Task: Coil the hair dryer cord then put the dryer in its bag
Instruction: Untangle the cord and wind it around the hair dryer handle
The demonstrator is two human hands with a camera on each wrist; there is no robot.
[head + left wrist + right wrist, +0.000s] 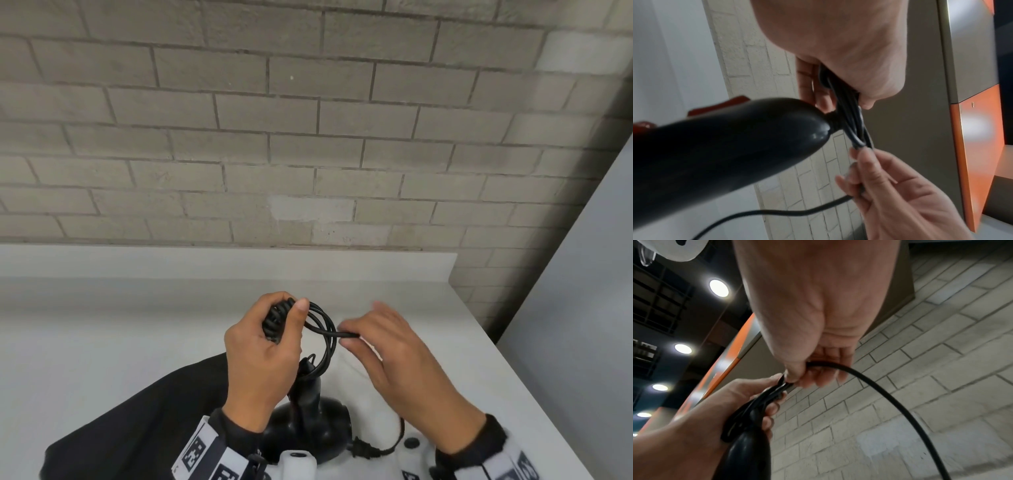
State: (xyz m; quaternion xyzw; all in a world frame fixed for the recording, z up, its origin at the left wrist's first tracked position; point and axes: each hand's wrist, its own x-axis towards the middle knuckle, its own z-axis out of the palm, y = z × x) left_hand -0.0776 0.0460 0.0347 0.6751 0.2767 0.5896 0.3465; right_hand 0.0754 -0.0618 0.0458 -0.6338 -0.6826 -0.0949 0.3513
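Now cord [323, 329] loops between both hands.

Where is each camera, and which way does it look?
Head: sits up high, looks down at the counter; shows the left hand gripping the cord coils and the right hand pinching a strand.
Left wrist: looks along the left hand at the dryer handle.
Right wrist: looks along the right hand at the cord, upward past a brick wall.
All three share both hands and the cord.

Hair dryer [308, 428] below both hands, cord [322, 325] loops between them, bag [137, 411] on the tabletop [102, 325] left, wall [308, 120] behind.
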